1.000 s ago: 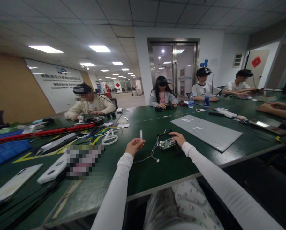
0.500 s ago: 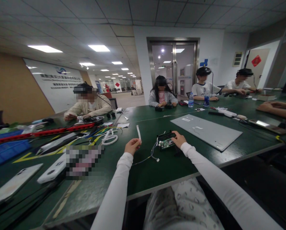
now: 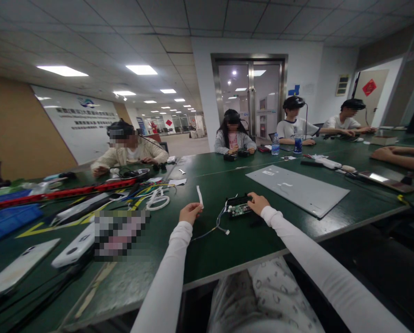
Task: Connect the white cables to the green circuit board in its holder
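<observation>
My left hand (image 3: 190, 213) pinches the lower end of a thin white strip (image 3: 199, 196), which looks like a flat ribbon cable and stands nearly upright. To its right, my right hand (image 3: 258, 202) grips the right end of a black-framed device with an exposed green circuit board (image 3: 239, 209). The fingertips are over the device's edge, and the thumb is partly hidden. Grey wires (image 3: 219, 224) run from the board's left side toward my left hand. A small white connector (image 3: 227, 232) at one wire's end lies on the green table.
A grey flat panel (image 3: 297, 190) lies right of my hands. On the left are a white coiled cable (image 3: 157, 200), white phone-like devices (image 3: 76, 248), a blue basket (image 3: 13, 221) and red power strips (image 3: 68, 190). Several people sit around the table (image 3: 221, 259).
The white strip sits slightly lower in view, still in my left hand. The device has tilted a little under my right hand. The person at the left has shifted a hand.
</observation>
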Motion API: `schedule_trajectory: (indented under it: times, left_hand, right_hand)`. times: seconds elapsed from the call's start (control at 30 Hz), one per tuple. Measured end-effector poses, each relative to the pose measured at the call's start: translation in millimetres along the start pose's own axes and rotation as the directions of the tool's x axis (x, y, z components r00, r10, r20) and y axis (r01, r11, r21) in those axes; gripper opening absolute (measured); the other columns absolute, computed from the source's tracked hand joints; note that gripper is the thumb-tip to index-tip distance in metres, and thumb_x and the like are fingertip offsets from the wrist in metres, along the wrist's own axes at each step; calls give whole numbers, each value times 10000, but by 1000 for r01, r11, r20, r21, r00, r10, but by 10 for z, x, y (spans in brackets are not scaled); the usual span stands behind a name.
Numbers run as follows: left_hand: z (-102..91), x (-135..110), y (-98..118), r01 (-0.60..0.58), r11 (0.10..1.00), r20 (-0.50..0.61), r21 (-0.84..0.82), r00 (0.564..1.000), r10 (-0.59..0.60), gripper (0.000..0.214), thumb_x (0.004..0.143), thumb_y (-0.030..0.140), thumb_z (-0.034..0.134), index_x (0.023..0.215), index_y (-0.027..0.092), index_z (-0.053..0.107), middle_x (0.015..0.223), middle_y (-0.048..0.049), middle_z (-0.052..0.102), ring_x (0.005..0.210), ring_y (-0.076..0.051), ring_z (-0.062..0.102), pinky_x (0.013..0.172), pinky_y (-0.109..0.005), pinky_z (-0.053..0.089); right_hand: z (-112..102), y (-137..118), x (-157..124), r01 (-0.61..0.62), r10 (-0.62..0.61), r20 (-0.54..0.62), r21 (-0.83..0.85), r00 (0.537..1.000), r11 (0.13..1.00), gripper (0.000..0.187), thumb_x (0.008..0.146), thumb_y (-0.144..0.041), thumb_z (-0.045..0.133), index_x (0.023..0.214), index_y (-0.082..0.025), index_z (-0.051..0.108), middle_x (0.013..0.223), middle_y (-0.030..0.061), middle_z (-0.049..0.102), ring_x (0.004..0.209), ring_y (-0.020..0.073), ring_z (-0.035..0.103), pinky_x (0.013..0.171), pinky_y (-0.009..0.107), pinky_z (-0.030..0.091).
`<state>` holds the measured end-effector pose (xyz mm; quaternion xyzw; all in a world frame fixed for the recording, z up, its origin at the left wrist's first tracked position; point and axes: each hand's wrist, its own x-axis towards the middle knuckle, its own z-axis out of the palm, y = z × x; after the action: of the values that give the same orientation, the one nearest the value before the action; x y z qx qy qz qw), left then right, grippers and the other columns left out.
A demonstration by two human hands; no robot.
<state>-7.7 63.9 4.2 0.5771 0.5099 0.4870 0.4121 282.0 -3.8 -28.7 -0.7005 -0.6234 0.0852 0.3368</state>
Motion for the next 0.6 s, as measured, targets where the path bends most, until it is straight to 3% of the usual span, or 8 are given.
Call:
schedule_trajectory:
  times: [0.3, 0.47, 0.6]
  left_hand:
    - [-8, 40, -61, 16, 999, 9, -42, 1000, -16, 315, 463, 319, 698, 694, 127, 605, 615, -29, 609, 575, -128, 558, 485, -210, 417]
    - [-37, 80, -101, 22, 1000, -123, -1, 992, -22, 262, 496, 296, 662, 687, 128, 601, 573, -22, 586, 535, -121, 541, 466, -214, 414]
    - [-67, 126, -150, 21, 1000, -213, 20, 977, -17, 230, 527, 269, 631, 704, 125, 599, 601, -32, 593, 544, -125, 545, 486, -225, 432]
  right_hand:
    - [-16, -26, -27, 74, -74, 24, 20, 997, 997, 312, 756, -436, 460, 980, -252, 575, 688, 10, 595, 663, 148, 530, 606, 251, 338]
    - [-39, -62, -65, 145, -147, 62, 34, 987, 989, 371, 747, -499, 452, 985, -245, 580, 719, 17, 583, 657, 138, 514, 603, 246, 342]
    - [-51, -90, -100, 274, -277, 114, 37, 954, 961, 429, 732, -524, 464, 1023, -225, 566, 825, 34, 562, 728, 138, 509, 661, 249, 359]
